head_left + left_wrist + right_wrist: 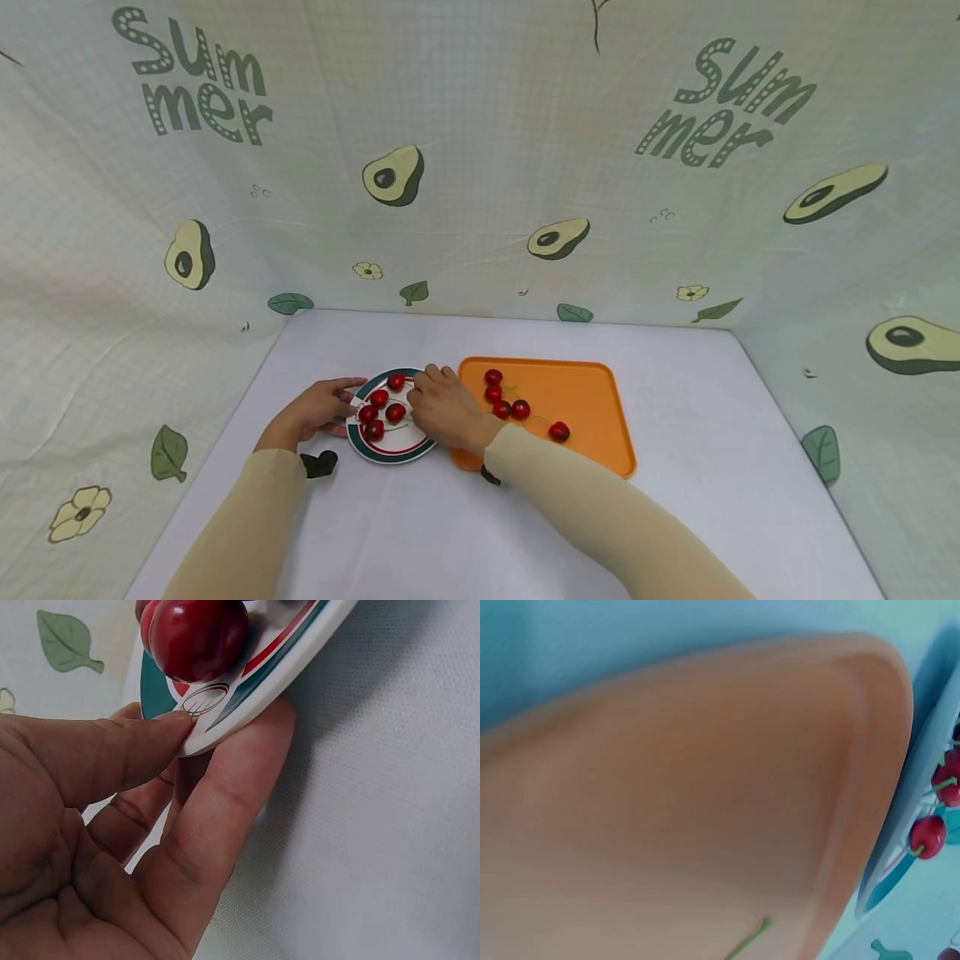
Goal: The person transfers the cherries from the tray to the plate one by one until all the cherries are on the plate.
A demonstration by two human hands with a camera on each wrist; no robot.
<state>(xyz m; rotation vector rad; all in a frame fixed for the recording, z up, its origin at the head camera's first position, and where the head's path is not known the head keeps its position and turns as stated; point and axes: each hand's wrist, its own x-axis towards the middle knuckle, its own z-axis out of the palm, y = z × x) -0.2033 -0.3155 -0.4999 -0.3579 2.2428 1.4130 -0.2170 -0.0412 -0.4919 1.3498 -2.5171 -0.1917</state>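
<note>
A white plate with a teal and red rim (390, 457) holds several dark red cherries (395, 412). My left hand (318, 410) pinches its left edge; in the left wrist view the thumb (142, 750) lies on top of the rim and fingers are underneath. Over the plate's right edge is my right hand (450, 410), back up, its fingers bent toward the plate. Whether those fingertips hold anything, I cannot tell. To the right, an orange tray (588, 392) carries several more cherries (558, 431) with green stems, partly behind the right forearm.
The tray's left side stands close beside the plate. A black strap end (320, 464) shows near the left wrist. Beyond the white tabletop (697, 433) hangs a cloth printed with avocados and leaves (465, 208).
</note>
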